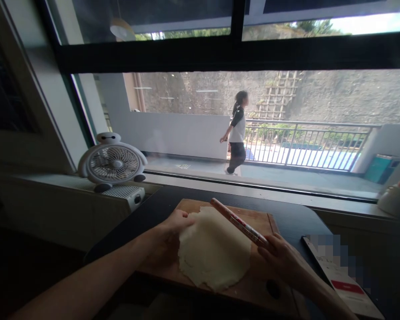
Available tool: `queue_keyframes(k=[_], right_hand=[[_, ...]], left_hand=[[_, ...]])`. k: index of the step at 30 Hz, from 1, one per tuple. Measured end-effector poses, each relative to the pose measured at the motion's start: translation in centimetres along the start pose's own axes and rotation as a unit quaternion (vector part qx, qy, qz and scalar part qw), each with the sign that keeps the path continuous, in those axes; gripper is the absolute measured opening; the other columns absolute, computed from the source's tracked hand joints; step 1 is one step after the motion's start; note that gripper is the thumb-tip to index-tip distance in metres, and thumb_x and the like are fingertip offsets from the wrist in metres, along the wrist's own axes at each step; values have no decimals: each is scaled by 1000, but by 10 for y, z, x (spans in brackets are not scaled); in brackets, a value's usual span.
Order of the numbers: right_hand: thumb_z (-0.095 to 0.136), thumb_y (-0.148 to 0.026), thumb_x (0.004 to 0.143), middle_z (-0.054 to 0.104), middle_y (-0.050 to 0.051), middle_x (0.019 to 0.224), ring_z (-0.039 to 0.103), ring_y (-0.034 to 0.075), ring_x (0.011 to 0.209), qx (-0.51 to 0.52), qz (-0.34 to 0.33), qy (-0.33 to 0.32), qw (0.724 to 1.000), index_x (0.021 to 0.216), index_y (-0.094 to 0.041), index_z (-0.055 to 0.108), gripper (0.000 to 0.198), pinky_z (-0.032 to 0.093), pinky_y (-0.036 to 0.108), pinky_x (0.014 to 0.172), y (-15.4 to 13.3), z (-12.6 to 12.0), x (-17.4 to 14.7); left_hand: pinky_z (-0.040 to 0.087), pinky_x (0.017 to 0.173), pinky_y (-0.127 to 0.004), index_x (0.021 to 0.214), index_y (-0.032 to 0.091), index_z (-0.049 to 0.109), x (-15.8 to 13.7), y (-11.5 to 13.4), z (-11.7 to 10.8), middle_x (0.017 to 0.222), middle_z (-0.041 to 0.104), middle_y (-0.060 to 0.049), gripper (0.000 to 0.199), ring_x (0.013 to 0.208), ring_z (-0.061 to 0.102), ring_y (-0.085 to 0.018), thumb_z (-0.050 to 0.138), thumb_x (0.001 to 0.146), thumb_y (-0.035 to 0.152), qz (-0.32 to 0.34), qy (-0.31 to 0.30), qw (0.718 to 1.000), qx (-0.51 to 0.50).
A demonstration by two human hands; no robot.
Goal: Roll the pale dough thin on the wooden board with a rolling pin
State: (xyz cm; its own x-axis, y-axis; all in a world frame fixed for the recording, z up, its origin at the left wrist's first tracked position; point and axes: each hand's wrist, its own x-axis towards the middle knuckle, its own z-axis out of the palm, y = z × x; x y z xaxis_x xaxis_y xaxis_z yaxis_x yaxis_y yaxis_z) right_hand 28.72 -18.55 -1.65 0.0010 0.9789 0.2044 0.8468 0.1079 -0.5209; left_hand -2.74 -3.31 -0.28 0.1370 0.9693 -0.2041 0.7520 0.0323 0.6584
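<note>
A flat, pale sheet of dough (pixel 216 253) with a ragged edge lies on a wooden cutting board (pixel 263 291). My left hand (pixel 176 224) is at the dough's upper left edge, its fingers closed on the rim with the thumb on top. In my right hand (pixel 278 253) is a wooden rolling pin (pixel 242 226), gripped by its near end. The pin slants up to the left over the dough's upper right part; whether it touches the dough I cannot tell.
The board rests on a dark table (pixel 200 194). A phone (pixel 336 275) lies at the right. Left of the table, a white character-shaped fan (pixel 116 164) stands on a white ridged unit (pixel 120 192). Beyond the window, a person (pixel 237 131) walks along a railed walkway.
</note>
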Motion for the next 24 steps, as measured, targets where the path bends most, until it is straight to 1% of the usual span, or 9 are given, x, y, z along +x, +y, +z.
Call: queue_keyframes(k=[3, 6, 8, 11, 13, 16, 19, 21, 24], right_hand=[[43, -41, 87, 59, 3, 85, 57, 18, 76, -12, -21, -9, 1000, 86, -22, 61, 25, 39, 29, 64, -9, 4, 4], [44, -39, 88, 58, 3, 86, 57, 18, 80, -33, -42, -28, 998, 85, -22, 60, 23, 40, 29, 67, -18, 9, 7], [44, -37, 89, 58, 3, 89, 57, 18, 83, -46, -54, -40, 997, 86, -22, 60, 23, 42, 29, 70, -23, 12, 9], [42, -34, 90, 58, 4, 93, 57, 18, 87, -65, -74, -25, 995, 88, -23, 60, 21, 44, 28, 74, -29, 18, 11], [42, -33, 91, 58, 4, 93, 57, 19, 89, -88, -90, 9, 992, 91, -24, 60, 20, 45, 30, 76, -30, 20, 13], [41, -34, 92, 58, 5, 92, 56, 20, 89, -121, -96, 45, 987, 92, -25, 59, 20, 46, 32, 76, -29, 18, 22], [40, -35, 93, 57, 4, 89, 56, 19, 85, -137, -79, 40, 987, 91, -25, 59, 21, 46, 31, 73, -26, 13, 31], [42, -33, 92, 56, 3, 90, 57, 18, 83, -144, -71, 30, 987, 94, -26, 59, 19, 47, 30, 71, -24, 12, 31], [43, -32, 92, 56, 4, 94, 57, 19, 85, -147, -96, 16, 984, 109, -29, 55, 21, 48, 30, 71, -20, 16, 20]], left_hand=[[45, 51, -26, 68, 17, 61, 2, -8, -25, 62, 63, -4, 19, 58, 62, -20, 57, 72, 35, 34, 31, 993, 109], [48, 73, -33, 80, 17, 63, 17, 9, -40, 85, 68, -10, 23, 82, 64, -24, 47, 79, 32, 87, 104, 975, 175], [43, 88, -33, 96, 18, 63, 30, 28, -31, 107, 66, -11, 32, 101, 59, -23, 35, 87, 32, 140, 118, 965, 190], [33, 102, -32, 113, 23, 59, 51, 52, 3, 127, 58, -6, 41, 122, 47, -20, 30, 90, 40, 209, 76, 953, 207], [23, 109, -40, 122, 25, 55, 65, 64, 27, 137, 51, -5, 48, 133, 35, -23, 32, 89, 49, 227, 42, 948, 221], [11, 110, -55, 133, 23, 45, 88, 78, 51, 146, 39, -8, 61, 139, 21, -28, 23, 88, 58, 217, 15, 946, 240], [13, 107, -59, 138, 21, 39, 104, 93, 56, 148, 34, -11, 67, 139, 20, -30, 15, 88, 60, 208, -2, 945, 253], [13, 107, -60, 137, 21, 40, 102, 95, 52, 148, 33, -11, 67, 139, 20, -30, 14, 89, 60, 208, -13, 943, 258], [8, 110, -57, 134, 23, 45, 79, 74, 38, 147, 36, -8, 61, 139, 20, -28, 17, 91, 55, 238, -17, 931, 277]])
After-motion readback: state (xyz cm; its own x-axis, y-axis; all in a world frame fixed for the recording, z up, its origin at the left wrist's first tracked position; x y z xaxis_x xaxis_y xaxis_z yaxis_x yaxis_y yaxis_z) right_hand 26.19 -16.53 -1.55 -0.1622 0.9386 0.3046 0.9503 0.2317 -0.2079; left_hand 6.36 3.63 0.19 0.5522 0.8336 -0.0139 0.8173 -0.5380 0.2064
